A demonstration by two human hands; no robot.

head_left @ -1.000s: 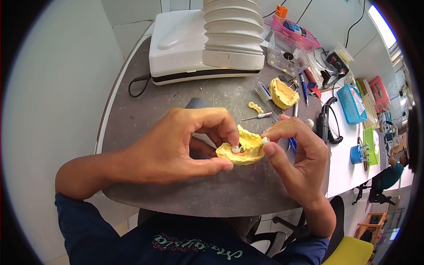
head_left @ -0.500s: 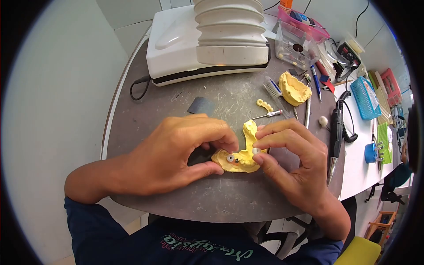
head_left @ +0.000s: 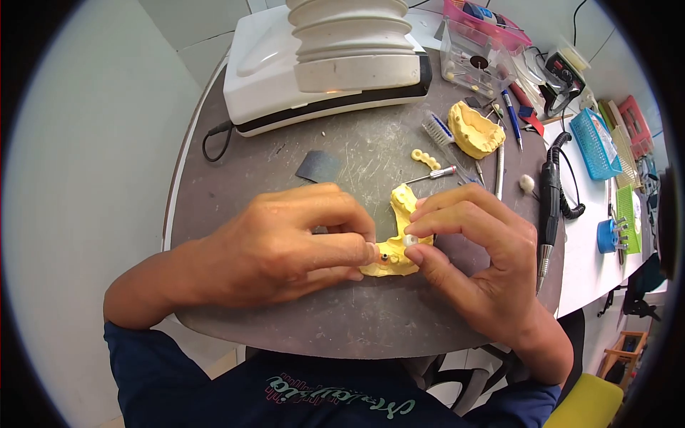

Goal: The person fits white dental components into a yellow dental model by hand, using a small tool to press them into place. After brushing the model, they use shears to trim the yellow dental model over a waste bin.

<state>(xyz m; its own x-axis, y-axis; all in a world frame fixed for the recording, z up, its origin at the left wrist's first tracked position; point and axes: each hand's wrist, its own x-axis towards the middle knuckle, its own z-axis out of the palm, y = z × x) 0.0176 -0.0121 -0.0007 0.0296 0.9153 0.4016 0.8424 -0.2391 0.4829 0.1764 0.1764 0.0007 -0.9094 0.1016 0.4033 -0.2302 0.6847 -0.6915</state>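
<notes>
The right hand [head_left: 485,257] is pinching a white crown-like piece [head_left: 409,240] between thumb and fingertips just over the yellow dental cast [head_left: 394,251], which is lying nearer the front edge of the worktop [head_left: 300,332] than its back edge. The left hand [head_left: 292,235] is bunching its fingertips and thumb at the cast's left end, where I cannot tell whether they are gripping anything. A slackening pinch could be risking a dropped piece rolling off that front edge, while uneven pressing could be tipping the cast.
</notes>
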